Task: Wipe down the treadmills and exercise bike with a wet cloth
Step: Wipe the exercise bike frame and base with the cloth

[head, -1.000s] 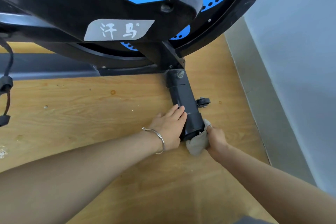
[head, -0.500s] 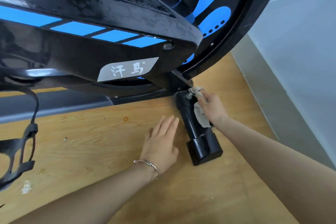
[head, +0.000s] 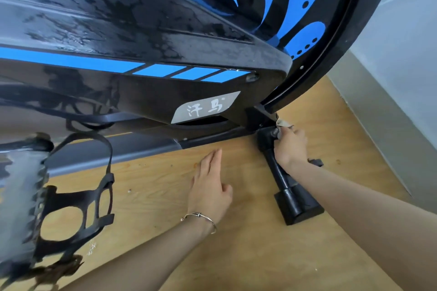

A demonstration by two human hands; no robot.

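Cloth (head: 282,123), clenched in right hand (head: 289,146), has climbed foot bar (head: 283,179) from cap to joint, nearly finishing it; left hand (head: 209,186) lies flat, empty.

Left hand (head: 210,186) is flat, palm down, fingers straight. Right hand (head: 290,146) reaches farther forward, fingers curled round a cloth (head: 282,123).

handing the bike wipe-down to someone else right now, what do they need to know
Left hand: open, flat on the wooden floor beside the exercise bike, holding nothing.
Right hand: grips the cloth, pressing it on the top end of the front stabiliser bar, where it joins the frame.
Done: the bike's top cover shows wet streaks, so it looks wiped.
Left: the rest of the bar, probably the pedal; no treadmill clearly in view.
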